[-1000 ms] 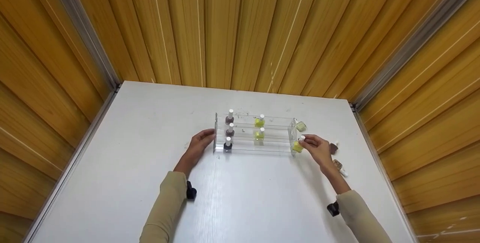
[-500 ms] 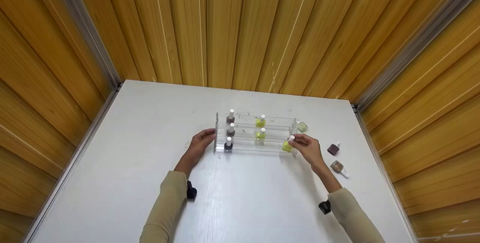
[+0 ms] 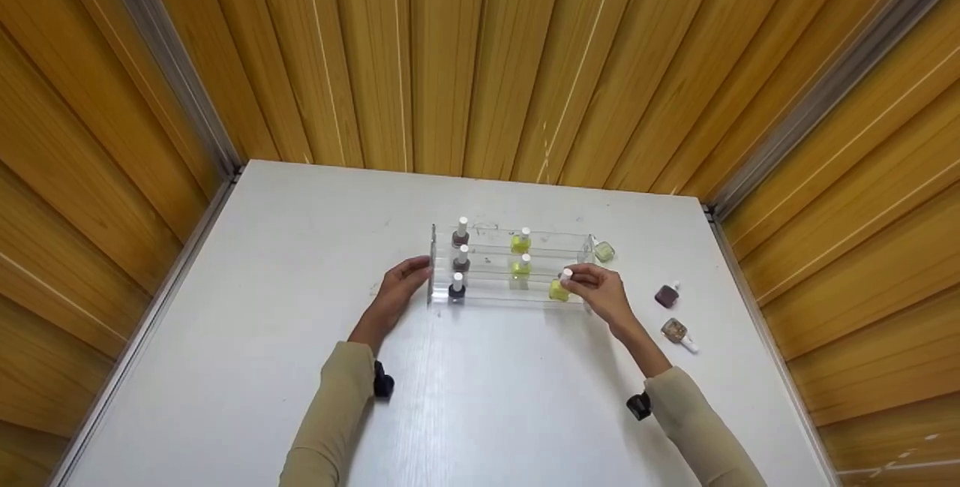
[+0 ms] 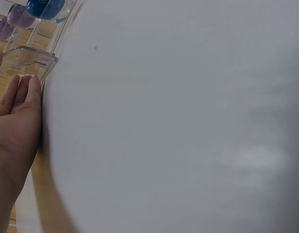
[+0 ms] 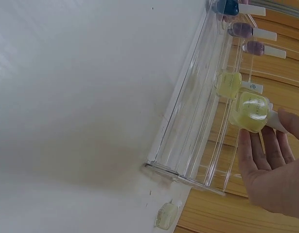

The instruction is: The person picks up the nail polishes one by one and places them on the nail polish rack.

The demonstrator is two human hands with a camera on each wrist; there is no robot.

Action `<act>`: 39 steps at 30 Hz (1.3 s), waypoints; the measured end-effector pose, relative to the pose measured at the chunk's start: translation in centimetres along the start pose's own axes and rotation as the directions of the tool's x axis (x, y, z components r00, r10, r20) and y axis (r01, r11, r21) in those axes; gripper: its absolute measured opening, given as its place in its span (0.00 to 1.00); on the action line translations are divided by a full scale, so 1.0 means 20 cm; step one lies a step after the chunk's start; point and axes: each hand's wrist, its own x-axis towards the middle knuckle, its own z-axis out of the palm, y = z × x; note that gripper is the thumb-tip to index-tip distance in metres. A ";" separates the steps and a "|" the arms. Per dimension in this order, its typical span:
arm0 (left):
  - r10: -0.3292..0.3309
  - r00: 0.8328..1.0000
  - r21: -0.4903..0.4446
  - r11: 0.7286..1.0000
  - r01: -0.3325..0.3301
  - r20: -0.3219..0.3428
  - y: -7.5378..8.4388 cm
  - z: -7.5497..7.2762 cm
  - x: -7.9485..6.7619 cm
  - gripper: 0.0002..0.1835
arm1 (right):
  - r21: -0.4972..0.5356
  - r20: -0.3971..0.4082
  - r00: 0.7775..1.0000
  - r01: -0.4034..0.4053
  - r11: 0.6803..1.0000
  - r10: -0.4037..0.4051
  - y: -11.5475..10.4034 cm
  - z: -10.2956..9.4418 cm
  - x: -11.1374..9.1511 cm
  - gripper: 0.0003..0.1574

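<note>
My right hand (image 3: pixel 606 298) pinches the white cap of a yellow nail polish bottle (image 3: pixel 559 290) between thumb and fingers. The bottle is upright at the front tier of a clear tiered rack (image 3: pixel 499 295). In the right wrist view, this yellow bottle (image 5: pixel 251 112) appears close in front of another yellow bottle (image 5: pixel 229 85). At the rack's left end panel, my left hand (image 3: pixel 397 293) rests with its fingers against the side. The left wrist view shows those fingers (image 4: pixel 33 90) fairly straight at the panel; the thumb is partly cut off.
In the rack's left column stand a dark bottle (image 3: pixel 457 292) and two mauve-brown ones (image 3: pixel 460 263). Two yellow bottles (image 3: pixel 520 245) stand mid-rack. On the white table lie a pale green bottle (image 3: pixel 604 251), a dark plum bottle (image 3: pixel 666 296) and a glittery bottle (image 3: pixel 674 330).
My right hand has moved left along the front tier with the yellow nail polish bottle, from the rack's right end inward. The left hand has stayed at the left panel.
</note>
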 end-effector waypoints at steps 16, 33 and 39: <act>-0.007 1.000 0.014 1.000 0.007 -0.006 0.01 0.01 0.00 0.24 | -0.003 0.041 0.999 0.008 1.000 -0.008 -0.03 0.14 0.03 0.20; -0.030 1.000 0.012 0.999 0.030 -0.008 0.00 0.00 0.00 0.23 | -0.007 0.063 0.998 -0.003 1.000 0.003 0.04 0.28 0.06 0.19; -0.006 1.000 0.021 1.000 0.006 -0.004 0.01 0.01 0.00 0.23 | 0.001 0.047 0.999 0.001 1.000 -0.001 0.05 0.31 0.07 0.18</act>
